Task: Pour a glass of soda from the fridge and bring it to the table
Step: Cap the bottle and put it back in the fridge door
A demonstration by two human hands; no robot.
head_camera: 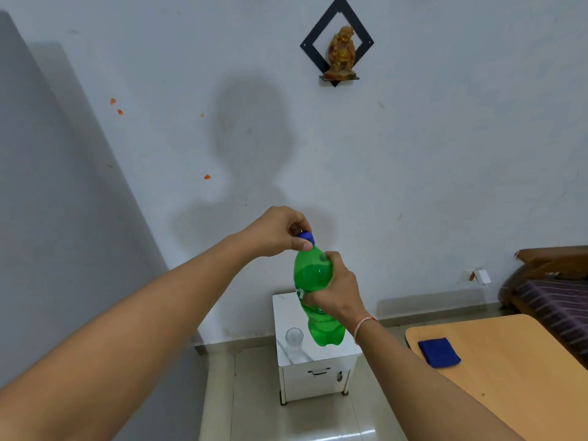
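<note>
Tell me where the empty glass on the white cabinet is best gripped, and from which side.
Grip the glass around its side wall, from the left: it stands upright and open-topped, and the green bottle held in the right hand hangs close on its right.

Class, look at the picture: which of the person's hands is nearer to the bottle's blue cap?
Left. The left hand has its fingers on the blue cap. The right hand grips the green bottle lower, around its body below the cap.
</note>
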